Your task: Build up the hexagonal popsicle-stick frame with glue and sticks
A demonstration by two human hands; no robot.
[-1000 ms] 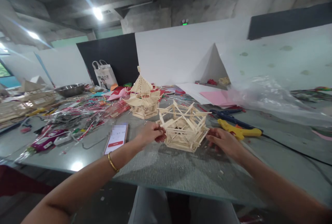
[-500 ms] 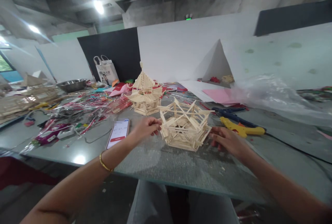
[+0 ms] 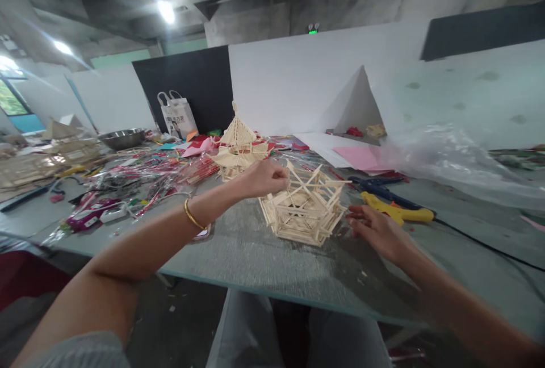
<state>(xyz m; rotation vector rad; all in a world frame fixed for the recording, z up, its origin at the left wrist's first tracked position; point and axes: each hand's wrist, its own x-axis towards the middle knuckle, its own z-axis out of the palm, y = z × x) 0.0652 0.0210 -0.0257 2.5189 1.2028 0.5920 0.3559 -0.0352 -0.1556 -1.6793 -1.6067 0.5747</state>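
A six-sided model made of pale wooden sticks point(image 3: 302, 212) sits on the table before me, with crossed sticks over its top. My left hand point(image 3: 268, 178) is closed at the model's upper left edge. What its fingers grip, if anything, is hidden. My right hand point(image 3: 374, 229) rests beside the model's right side, fingers loosely apart and holding nothing. Just behind that hand lies a yellow and dark blue glue gun point(image 3: 398, 209) with a black cable. A taller stick pavilion with a pointed roof point(image 3: 238, 141) stands behind my left hand, partly covered by it.
A phone point(image 3: 203, 234) lies mostly hidden under my left forearm. Plastic-wrapped materials point(image 3: 140, 178) clutter the left, with a metal bowl point(image 3: 123, 138) behind. Pink paper point(image 3: 357, 158) and clear plastic film point(image 3: 455, 155) lie at the back right. The table's front edge point(image 3: 272, 295) is close.
My left hand has risen from the model's left side to its upper edge and closed, its forearm now covering most of the phone. My right hand has barely moved.
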